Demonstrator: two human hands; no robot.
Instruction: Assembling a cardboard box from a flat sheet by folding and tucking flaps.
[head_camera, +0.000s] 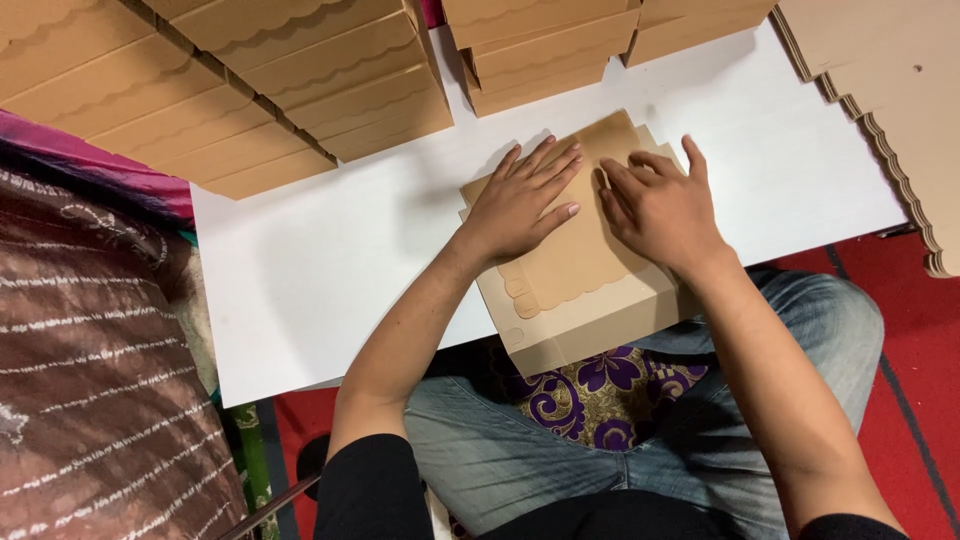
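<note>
A tan cardboard box with a scalloped lid flap sits at the near edge of a white board, partly over my lap. My left hand lies flat on the lid's left half, fingers spread and pointing away from me. My right hand presses on the lid's right half, fingers curled a little toward the far edge. Both hands rest on the box without grasping it.
Stacks of finished tan boxes with scalloped lids line the far left and the far middle. Flat scalloped cardboard sheets are piled at the right. A patterned brown and pink cloth lies at the left, red floor at the right.
</note>
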